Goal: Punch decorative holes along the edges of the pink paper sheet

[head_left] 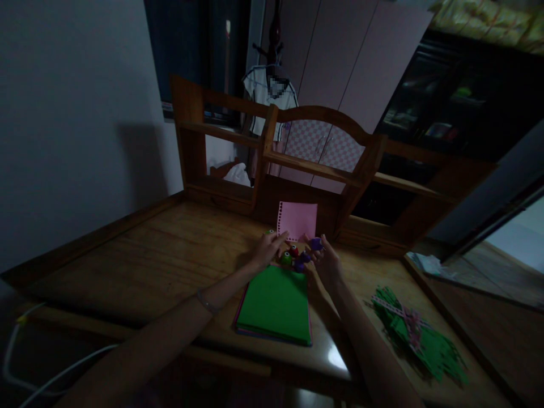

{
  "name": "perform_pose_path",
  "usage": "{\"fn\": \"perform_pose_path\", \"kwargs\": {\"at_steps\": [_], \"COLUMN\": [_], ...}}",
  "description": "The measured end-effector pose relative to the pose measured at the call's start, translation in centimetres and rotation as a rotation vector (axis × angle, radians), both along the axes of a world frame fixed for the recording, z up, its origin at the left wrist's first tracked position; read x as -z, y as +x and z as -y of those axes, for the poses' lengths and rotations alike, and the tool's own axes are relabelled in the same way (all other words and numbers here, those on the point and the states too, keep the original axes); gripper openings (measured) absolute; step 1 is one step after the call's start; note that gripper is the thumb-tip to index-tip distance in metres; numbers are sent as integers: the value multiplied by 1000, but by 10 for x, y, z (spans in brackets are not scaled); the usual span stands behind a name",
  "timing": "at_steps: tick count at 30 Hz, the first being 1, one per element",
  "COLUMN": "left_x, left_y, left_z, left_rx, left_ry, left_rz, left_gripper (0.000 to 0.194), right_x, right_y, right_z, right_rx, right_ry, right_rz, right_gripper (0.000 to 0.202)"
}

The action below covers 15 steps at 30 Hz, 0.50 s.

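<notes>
My right hand (328, 262) has its fingers closed around a small purple figure (317, 243). To its left, my left hand (267, 248) reaches over the desk with its fingers apart, beside a cluster of small toys. In that cluster are a green figure with a round eye (286, 258), a red one (294, 250) and a purple one (300, 265). Another green figure (271, 232) shows partly behind my left hand. Pink punched paper (297, 220) stands behind the toys, its lower edge near both hands. A green sheet (274, 303) tops a paper stack in front of me.
Cut green paper strips (408, 334) with pink pieces lie in a heap on the right of the wooden desk (170, 255). A wooden shelf rack (314, 164) rises along the back edge. A white cable (72, 365) hangs at the lower left.
</notes>
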<state>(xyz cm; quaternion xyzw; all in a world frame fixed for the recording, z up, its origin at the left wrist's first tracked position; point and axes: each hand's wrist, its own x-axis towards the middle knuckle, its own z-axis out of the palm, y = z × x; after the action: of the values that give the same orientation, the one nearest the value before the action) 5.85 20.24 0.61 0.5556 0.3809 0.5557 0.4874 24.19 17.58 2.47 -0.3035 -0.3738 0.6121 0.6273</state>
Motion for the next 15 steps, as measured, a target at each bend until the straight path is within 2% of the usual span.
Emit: {"fn": "perform_pose_path", "kwargs": {"at_steps": [8,15], "left_x": [-5,0], "left_y": [2,5], "left_z": [2,1], "left_rx": [4,9], "left_ry": [8,49], "left_rz": [-70,-114], "left_gripper": [43,46], "right_x": [-3,-2], "right_y": [-2,-2], "right_z": [1,2], "right_rx": [3,-24], "right_ry": [-26,-18], "right_rz": [3,2], "right_gripper": [22,22]}}
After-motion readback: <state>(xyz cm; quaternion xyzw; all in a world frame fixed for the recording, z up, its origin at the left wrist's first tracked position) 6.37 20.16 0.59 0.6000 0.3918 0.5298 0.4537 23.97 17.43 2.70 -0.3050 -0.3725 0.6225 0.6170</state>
